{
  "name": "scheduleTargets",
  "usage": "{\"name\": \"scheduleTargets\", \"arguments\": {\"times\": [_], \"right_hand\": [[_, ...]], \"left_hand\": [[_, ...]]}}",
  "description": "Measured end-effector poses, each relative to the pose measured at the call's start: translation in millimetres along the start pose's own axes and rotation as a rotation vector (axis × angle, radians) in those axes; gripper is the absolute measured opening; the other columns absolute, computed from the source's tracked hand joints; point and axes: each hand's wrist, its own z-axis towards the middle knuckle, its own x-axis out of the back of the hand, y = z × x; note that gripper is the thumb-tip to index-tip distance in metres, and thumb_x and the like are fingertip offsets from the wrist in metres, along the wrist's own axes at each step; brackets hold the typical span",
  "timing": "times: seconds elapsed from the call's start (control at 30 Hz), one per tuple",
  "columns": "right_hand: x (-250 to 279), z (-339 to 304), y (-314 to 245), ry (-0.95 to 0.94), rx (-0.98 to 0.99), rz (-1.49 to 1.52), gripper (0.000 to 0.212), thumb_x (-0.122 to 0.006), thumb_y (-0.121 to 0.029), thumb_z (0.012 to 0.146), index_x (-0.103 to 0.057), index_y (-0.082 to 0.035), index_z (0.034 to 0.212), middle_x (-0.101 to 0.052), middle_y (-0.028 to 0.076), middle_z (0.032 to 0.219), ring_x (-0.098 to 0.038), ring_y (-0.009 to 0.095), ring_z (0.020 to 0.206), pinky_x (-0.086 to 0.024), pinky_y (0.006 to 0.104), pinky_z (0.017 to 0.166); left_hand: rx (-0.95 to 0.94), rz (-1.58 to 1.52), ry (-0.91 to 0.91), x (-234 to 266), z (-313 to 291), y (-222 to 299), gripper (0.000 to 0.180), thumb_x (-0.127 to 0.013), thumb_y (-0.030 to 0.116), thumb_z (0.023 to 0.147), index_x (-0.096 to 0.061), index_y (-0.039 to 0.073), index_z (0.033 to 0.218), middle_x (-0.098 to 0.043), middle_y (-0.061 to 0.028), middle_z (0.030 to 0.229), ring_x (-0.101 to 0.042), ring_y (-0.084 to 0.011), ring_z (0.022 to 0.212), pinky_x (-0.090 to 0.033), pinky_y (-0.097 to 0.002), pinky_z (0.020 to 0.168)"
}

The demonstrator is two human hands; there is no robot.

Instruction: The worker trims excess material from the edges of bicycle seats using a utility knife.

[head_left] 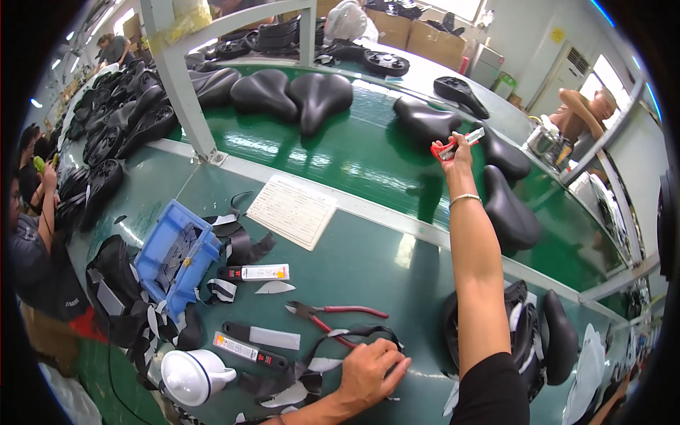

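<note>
My right arm reaches far over the green conveyor belt point(382, 166). My right hand point(460, 156) is closed round a red-and-silver hand tool point(443, 151), whose exact kind I cannot make out. Just beyond it lies a black saddle point(425, 119). My left hand point(372, 375) rests low over the near table with its fingers curled; what they hold, if anything, is hidden. Beside them a thin black strip point(368, 330) loops across the tabletop. Diagonal cutters point(319, 313) with red handles lie open there, one handle running toward my left hand.
Left on the table are a blue bin point(149, 244) of scraps, a white lidded mug point(188, 375), labelled blade packs point(255, 273) and dark offcuts. A paper sheet point(292, 211) lies by the belt's rail. Saddles point(510, 212) also sit at right. Co-workers are at left and far right.
</note>
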Motion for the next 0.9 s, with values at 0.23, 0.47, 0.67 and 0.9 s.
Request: {"name": "scheduleTargets", "arguments": {"times": [0.23,0.47,0.67,0.9], "right_hand": [[9,-40,-56,-0.118,-0.085,-0.318,0.038,-0.067,-0.014,0.078,-0.047,0.002,0.105,-0.056,0.027,0.096,-0.064,0.040,0.082,-0.059,0.0465,0.069],[-52,-39,34,-0.202,-0.212,-0.293,0.039,-0.072,-0.022,0.075,-0.053,-0.019,0.109,-0.052,0.007,0.084,-0.056,0.026,0.068,-0.052,0.0476,0.070],[-39,-11,43,-0.053,-0.087,-0.109,0.030,-0.068,-0.020,0.081,-0.055,-0.021,0.108,-0.057,0.004,0.103,-0.060,0.027,0.096,-0.049,0.0528,0.076],[-6,-112,-70,-0.374,-0.214,-0.469,0.027,-0.064,-0.019,0.086,-0.056,-0.011,0.111,-0.061,0.006,0.087,-0.065,0.022,0.072,-0.058,0.0388,0.053]], "left_hand": [[0.032,0.146,0.031,-5,3,3,0.014,-0.071,0.020,0.076,-0.065,0.008,0.073,-0.060,-0.0026,0.079,-0.054,-0.0229,0.064,-0.040,-0.0352,0.060],[0.034,0.043,0.023,4,-7,0,0.011,-0.069,0.018,0.079,-0.064,0.009,0.075,-0.060,-0.0038,0.082,-0.055,-0.0217,0.065,-0.041,-0.0336,0.062],[0.103,0.010,-0.077,13,-3,13,0.013,-0.071,0.020,0.078,-0.066,0.009,0.076,-0.060,-0.0024,0.082,-0.054,-0.0215,0.064,-0.041,-0.0328,0.061],[0.010,0.074,-0.019,0,-3,-2,0.012,-0.068,0.018,0.078,-0.063,0.009,0.074,-0.059,-0.0034,0.081,-0.057,-0.0219,0.070,-0.040,-0.0335,0.062]]}}
